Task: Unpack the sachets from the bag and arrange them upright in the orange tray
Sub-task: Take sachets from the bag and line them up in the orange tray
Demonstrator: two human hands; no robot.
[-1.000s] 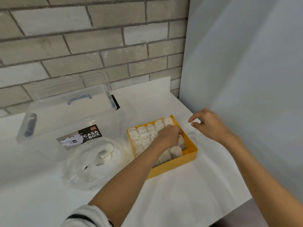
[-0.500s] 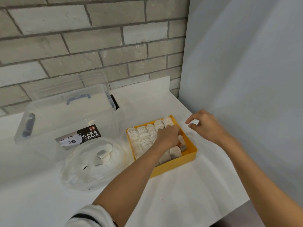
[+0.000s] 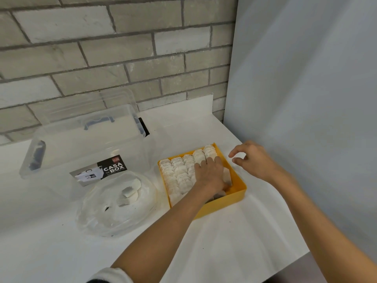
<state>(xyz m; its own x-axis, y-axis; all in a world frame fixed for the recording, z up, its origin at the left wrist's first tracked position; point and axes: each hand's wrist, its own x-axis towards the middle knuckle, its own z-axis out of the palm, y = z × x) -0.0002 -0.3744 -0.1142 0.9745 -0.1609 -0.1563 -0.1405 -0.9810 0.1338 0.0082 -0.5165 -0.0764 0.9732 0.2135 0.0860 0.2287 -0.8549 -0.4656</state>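
The orange tray [image 3: 224, 203] sits on the white table, mostly filled with rows of white sachets [image 3: 177, 173] standing upright. My left hand [image 3: 210, 174] lies inside the tray with its fingers flat on the sachets near the right side. It hides the sachets under it. A few sachets [image 3: 226, 176] at the tray's right side lean over. My right hand [image 3: 254, 160] hovers just right of the tray, fingers loosely curled and holding nothing. The clear plastic bag [image 3: 106, 219] lies left of the tray with a few sachets [image 3: 130, 190] inside.
A clear plastic storage box [image 3: 81, 144] with a "CASA BOX" label stands behind the bag, against the brick wall. A plain white wall [image 3: 306, 99] rises close on the right. The table's front right edge [image 3: 295, 260] drops off near my right forearm.
My left hand has shifted slightly and its fingers now lie flatter on the sachets. My right hand stays beside the tray, almost unmoved.
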